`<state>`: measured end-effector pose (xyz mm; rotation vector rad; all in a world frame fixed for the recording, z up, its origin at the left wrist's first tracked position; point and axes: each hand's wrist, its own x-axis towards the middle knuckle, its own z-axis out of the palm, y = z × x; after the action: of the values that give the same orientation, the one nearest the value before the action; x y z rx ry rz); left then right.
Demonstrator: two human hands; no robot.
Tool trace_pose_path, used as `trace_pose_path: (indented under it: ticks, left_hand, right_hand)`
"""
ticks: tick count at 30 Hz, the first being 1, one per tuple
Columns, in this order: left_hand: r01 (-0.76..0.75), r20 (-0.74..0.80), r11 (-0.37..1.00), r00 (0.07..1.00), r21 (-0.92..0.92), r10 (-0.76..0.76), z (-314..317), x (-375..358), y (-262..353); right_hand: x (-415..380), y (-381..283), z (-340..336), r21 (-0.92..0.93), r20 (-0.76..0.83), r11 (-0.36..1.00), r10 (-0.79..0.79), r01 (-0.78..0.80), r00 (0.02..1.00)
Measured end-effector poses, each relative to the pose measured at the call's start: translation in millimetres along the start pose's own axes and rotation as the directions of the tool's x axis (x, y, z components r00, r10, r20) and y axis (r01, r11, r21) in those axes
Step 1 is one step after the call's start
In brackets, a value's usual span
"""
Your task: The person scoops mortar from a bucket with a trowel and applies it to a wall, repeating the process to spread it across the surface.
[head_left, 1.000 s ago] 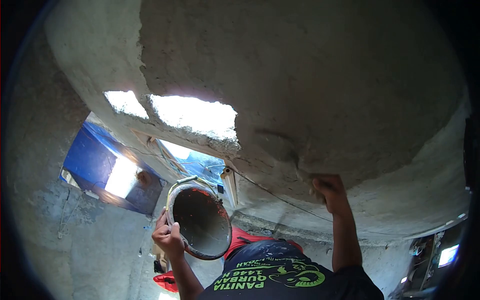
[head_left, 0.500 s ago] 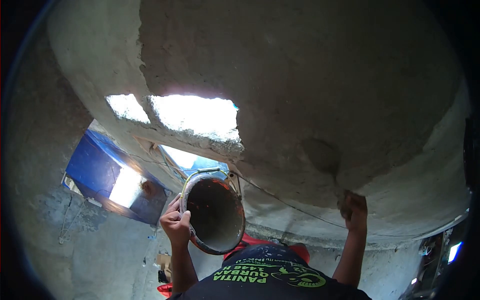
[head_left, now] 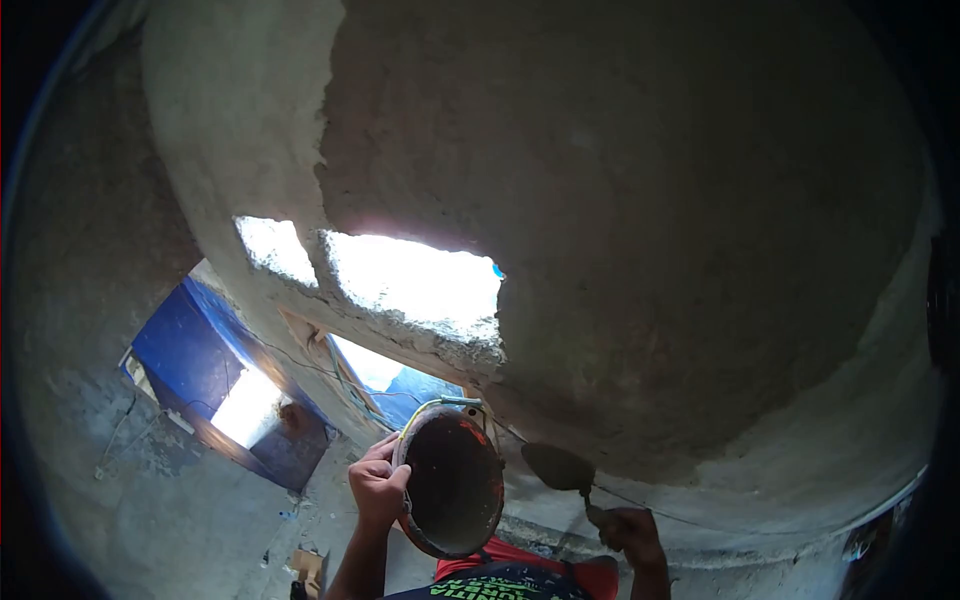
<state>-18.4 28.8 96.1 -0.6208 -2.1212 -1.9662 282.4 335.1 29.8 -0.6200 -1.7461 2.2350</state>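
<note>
My left hand [head_left: 378,488] grips the rim of a bucket [head_left: 455,490], thumb over the edge and fingers round the outside. The bucket is tilted so its dark inside faces the camera, and what lies in it is too dark to make out. A thin handle with a grip piece [head_left: 460,401] arches over its top rim. In my right hand [head_left: 632,535] is the handle of a trowel [head_left: 558,467], its dark rounded blade pointing left towards the bucket, a little apart from it. Behind both stands a wall with a large patch of darker plaster [head_left: 620,220].
Two bright openings [head_left: 415,285] with rough edges break through the wall. Below them is a wooden-framed opening [head_left: 390,370]. A blue-sided recess [head_left: 235,375] lies to the left. A thin cable [head_left: 660,515] runs along the wall behind the trowel.
The trowel has come off the wall and swung left and down, close to the bucket. My view has tilted upward, so bucket and hands sit lower in the picture.
</note>
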Motion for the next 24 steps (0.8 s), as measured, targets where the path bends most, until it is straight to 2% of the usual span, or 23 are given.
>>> trace_pose_path:
  ticks: [1, 2, 3, 5, 6, 10, 11, 13, 17, 18, 20, 24]
  left_hand:
    - [-0.005, -0.017, 1.0, 1.0, 0.0, 0.005, 2, -2, -4]
    - [-0.008, -0.018, 0.999, 1.0, 0.041, 0.009, 4, -4, -8]
    - [-0.011, -0.017, 0.997, 1.0, 0.081, 0.012, 6, -7, -10]
    - [-0.017, -0.027, 0.997, 0.999, 0.076, 0.019, 10, -13, -12]
    - [-0.01, -0.024, 0.995, 1.0, 0.096, 0.012, 12, -16, -13]
    - [0.022, -0.041, 0.993, 0.999, 0.117, -0.017, 19, -27, -16]
    - [0.042, -0.047, 0.991, 0.998, 0.127, -0.036, 21, -27, -17]
    - [0.021, -0.049, 0.993, 0.999, 0.118, -0.015, 24, -31, -16]
    - [0.032, -0.027, 0.992, 0.999, 0.122, -0.029, 27, -41, -16]
    - [0.035, -0.001, 0.992, 0.999, 0.125, -0.035, 29, -45, -13]
    - [0.052, 0.036, 0.986, 0.998, 0.157, -0.058, 33, -52, -16]
    - [0.116, 0.088, 0.988, 0.988, 0.098, -0.124, 43, -68, -33]
  right_hand:
    - [-2, -3, 7, -0.085, 0.003, 0.996, 0.012, -0.012, 1.0]
    - [-3, 5, 10, -0.101, -0.054, 0.994, 0.041, -0.046, 0.998]
    - [-6, 6, 16, -0.106, -0.044, 0.993, 0.039, -0.043, 0.998]
    - [-11, 4, 26, -0.254, -0.131, 0.962, 0.074, -0.106, 0.989]
    - [-10, 16, 21, -0.347, -0.12, 0.935, 0.029, -0.069, 0.992]
    - [-13, 47, 13, -0.397, -0.177, 0.911, 0.043, -0.112, 0.983]
    - [-12, 56, 10, -0.397, -0.168, 0.914, 0.021, -0.087, 0.986]
    - [-24, 55, 20, -0.28, -0.176, 0.96, -0.075, 0.023, 0.982]
    - [-30, 58, 18, -0.27, -0.231, 0.962, -0.103, 0.038, 0.968]
    - [-33, 57, 20, -0.267, -0.228, 0.963, -0.102, 0.039, 0.968]
    - [-34, 49, 24, -0.234, -0.282, 0.97, 0.001, -0.069, 0.96]
    - [-37, 59, 22, -0.257, -0.308, 0.964, -0.023, -0.06, 0.951]
